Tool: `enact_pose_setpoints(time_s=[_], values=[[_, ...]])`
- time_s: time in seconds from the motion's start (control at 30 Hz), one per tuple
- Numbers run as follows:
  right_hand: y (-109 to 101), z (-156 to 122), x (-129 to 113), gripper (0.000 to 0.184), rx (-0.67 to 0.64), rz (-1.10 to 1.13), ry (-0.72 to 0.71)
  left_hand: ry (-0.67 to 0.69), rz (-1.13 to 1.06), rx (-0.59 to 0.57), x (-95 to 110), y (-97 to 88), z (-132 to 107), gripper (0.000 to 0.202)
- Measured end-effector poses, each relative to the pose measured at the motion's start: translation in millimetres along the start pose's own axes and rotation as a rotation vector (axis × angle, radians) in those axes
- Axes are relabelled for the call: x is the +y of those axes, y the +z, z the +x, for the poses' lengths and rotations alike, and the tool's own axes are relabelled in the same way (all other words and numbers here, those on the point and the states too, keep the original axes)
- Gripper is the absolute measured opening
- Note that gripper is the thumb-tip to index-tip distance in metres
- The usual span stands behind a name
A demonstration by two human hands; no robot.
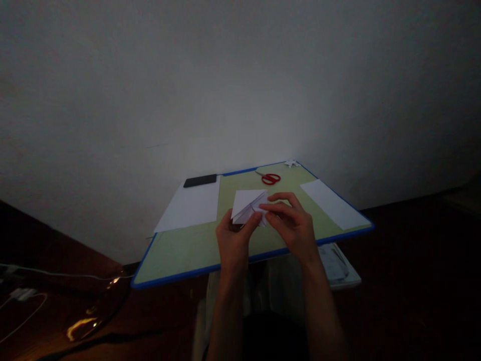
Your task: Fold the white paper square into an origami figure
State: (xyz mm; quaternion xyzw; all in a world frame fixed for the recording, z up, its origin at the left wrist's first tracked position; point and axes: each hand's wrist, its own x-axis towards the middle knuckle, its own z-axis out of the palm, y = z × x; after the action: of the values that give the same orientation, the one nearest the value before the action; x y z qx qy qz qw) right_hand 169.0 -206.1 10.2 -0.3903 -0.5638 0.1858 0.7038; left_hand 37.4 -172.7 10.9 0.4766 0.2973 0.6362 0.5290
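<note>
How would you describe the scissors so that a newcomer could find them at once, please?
Look at the green board with the blue edge. Near its far edge, just beyond the folded paper, lie the scissors. Their red handles are the only red among the white sheets.

I see through one head-worn camera, facing forward and down, close over left hand (233, 240), right hand (295, 228), folded paper (248, 202)

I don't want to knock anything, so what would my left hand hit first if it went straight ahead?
The left hand pinches the folded paper, so that comes first; past it, probably the red scissors, though depth is unclear.
</note>
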Motion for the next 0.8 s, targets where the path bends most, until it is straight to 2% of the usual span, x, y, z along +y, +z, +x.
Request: enact_pose_setpoints(time_s=[0.2,0.47,0.67,0.8], values=[[2,0,2,0.021,-0.014,0.049,0.027,0.003,-0.012,0.03,0,1.1,0,0.039],[0,0,10,0.023,-0.127,0.168,0.125,0.027,-0.017,0.069,-5,-3.1,0,0.036],[-2,0,6,0.02,-0.101,0.169,0.125,0.022,-0.014,0.055,-3,-1.1,-2,0.034],[2,-1,3,0.02,-0.046,0.181,0.19,0.01,-0.043,0.074,-3,1.6,-2,0.038]])
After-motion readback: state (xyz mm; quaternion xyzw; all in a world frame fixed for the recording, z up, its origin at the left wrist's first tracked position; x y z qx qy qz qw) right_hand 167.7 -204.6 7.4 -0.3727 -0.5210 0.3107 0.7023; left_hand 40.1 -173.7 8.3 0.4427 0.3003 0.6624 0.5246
